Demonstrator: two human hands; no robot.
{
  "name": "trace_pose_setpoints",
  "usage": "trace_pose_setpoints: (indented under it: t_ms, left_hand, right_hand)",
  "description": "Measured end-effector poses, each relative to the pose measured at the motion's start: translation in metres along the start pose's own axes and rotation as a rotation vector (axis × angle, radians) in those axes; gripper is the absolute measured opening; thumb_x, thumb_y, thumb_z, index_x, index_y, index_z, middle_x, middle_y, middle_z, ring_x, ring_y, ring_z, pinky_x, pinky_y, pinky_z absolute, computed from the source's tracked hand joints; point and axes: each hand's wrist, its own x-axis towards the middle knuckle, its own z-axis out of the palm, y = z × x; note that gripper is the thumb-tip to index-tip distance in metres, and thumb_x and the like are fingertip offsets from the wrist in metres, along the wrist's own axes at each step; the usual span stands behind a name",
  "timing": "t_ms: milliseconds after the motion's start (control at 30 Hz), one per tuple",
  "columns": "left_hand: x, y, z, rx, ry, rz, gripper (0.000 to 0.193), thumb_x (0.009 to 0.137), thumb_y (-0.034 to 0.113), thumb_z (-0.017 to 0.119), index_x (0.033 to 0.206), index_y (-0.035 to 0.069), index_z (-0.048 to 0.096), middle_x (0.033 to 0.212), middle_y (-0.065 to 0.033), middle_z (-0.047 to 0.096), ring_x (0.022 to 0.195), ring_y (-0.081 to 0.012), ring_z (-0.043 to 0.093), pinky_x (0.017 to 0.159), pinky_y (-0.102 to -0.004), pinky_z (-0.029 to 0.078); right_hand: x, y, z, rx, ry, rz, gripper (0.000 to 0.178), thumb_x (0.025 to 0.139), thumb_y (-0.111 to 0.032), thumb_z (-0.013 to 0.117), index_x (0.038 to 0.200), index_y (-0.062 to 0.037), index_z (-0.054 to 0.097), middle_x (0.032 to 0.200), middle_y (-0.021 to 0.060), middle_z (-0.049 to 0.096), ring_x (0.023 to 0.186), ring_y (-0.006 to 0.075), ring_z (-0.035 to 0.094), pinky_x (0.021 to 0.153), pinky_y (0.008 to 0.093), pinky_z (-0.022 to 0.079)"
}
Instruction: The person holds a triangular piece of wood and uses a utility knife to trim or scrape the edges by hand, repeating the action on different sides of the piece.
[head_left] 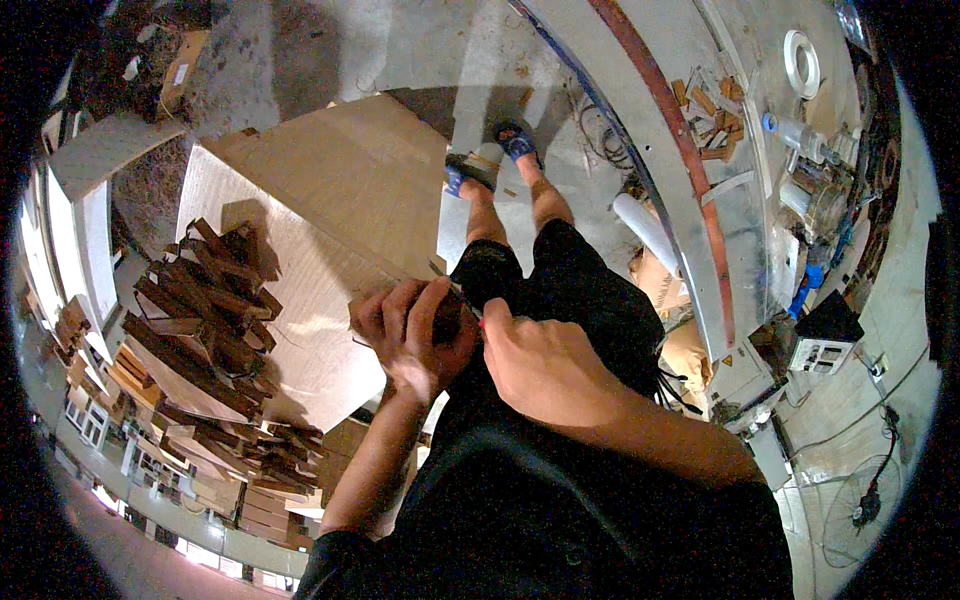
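In front of my body my left hand (415,330) is raised with its fingers curled round something I cannot make out. Against it, my right hand (545,365) is closed, thumb and forefinger pinched together. A small dark item with a red spot (481,323) shows between the two hands; fingers hide most of it. Beyond my left hand lies a large pale wooden board (330,190). On its left part rests a heap of dark brown wooden pieces (200,320).
To the right runs a long metal worktable (650,120) with a red-brown strip. It bears small wood offcuts (715,110), a white ring (800,62) and a blue-handled tool (805,290). A fan (865,500) stands at lower right. Coiled cable (605,140) lies on the floor near my feet.
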Motion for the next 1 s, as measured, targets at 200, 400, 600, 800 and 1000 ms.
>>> trace_pose_setpoints:
  t_ms: [200, 400, 600, 800, 1000]
  left_hand:
    - [0.000, -0.002, 0.001, -0.013, 0.015, 0.012, 0.056, 0.066, 0.021, 0.083, 0.120, 0.021, 0.066, 0.116, -0.0032, 0.059, 0.109, -0.0293, 0.050, 0.097, -0.0500, 0.038]
    - [0.002, 0.002, -0.002, -0.025, -0.003, -0.009, 0.055, 0.067, 0.023, 0.081, 0.120, 0.018, 0.066, 0.115, -0.0034, 0.059, 0.108, -0.0292, 0.051, 0.097, -0.0502, 0.038]
    - [0.003, 0.001, -0.002, 0.000, -0.007, -0.014, 0.054, 0.068, 0.022, 0.080, 0.119, 0.017, 0.066, 0.114, -0.0049, 0.059, 0.109, -0.0297, 0.050, 0.098, -0.0501, 0.038]
    - [0.006, 0.004, -0.004, -0.032, -0.015, -0.064, 0.053, 0.068, 0.022, 0.081, 0.119, 0.015, 0.066, 0.114, -0.0067, 0.060, 0.110, -0.0310, 0.049, 0.098, -0.0489, 0.038]
    - [0.004, 0.003, -0.001, -0.040, -0.006, -0.076, 0.053, 0.069, 0.021, 0.081, 0.119, 0.015, 0.066, 0.113, -0.0071, 0.060, 0.108, -0.0316, 0.049, 0.098, -0.0486, 0.038]
  right_hand:
    - [0.001, 0.000, 0.002, 0.031, 0.016, -0.002, 0.022, 0.090, -0.012, 0.057, 0.105, 0.0045, 0.055, 0.068, 0.0177, 0.069, 0.059, 0.0354, 0.071, 0.051, 0.0459, 0.058]
    - [0.005, 0.004, 0.008, -0.024, 0.048, -0.024, 0.021, 0.090, -0.012, 0.057, 0.103, 0.0036, 0.057, 0.067, 0.0170, 0.069, 0.058, 0.0340, 0.071, 0.050, 0.0446, 0.058]
    - [0.013, 0.007, 0.009, 0.033, 0.049, -0.005, 0.016, 0.097, -0.016, 0.056, 0.096, -0.0005, 0.052, 0.067, 0.0187, 0.067, 0.060, 0.0368, 0.070, 0.053, 0.0468, 0.058]
    - [0.004, 0.005, 0.003, 0.012, 0.051, -0.041, 0.016, 0.096, -0.015, 0.055, 0.098, 0.0010, 0.052, 0.067, 0.0191, 0.068, 0.061, 0.0369, 0.071, 0.052, 0.0470, 0.057]
    - [0.016, 0.014, 0.017, -0.017, 0.080, -0.025, 0.016, 0.095, -0.015, 0.056, 0.097, 0.0005, 0.053, 0.065, 0.0179, 0.067, 0.059, 0.0361, 0.070, 0.051, 0.0456, 0.056]
